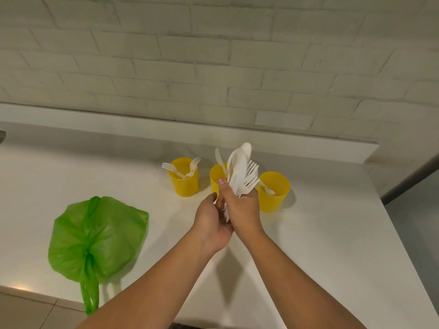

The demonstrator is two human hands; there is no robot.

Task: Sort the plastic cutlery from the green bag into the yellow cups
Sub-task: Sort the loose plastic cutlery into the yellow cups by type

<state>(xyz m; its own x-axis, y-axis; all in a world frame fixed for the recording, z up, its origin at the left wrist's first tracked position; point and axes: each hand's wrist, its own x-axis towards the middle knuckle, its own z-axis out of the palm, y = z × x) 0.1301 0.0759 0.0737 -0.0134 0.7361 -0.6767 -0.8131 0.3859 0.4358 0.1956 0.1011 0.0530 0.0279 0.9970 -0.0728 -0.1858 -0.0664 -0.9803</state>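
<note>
The middle yellow perforated plastic cup [216,178] is half hidden behind the bunch of white plastic cutlery [242,173]; only a knife shows in it. Right hand [242,206] has fingers wrapped round the bunch w/ forks, spoons fanned upward. Left hand [212,222] cups the handle ends, fingers curled, grip unclear. Left of that cup, another yellow cup [183,178] holds forks; right one [274,192] a spoon. Crumpled green plastic bag [95,236] lies far left on the white counter [332,233], handle overhanging the edge.

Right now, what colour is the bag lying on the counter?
Green: the bag is translucent green plastic, seen in the head view, left of the hands.
</note>
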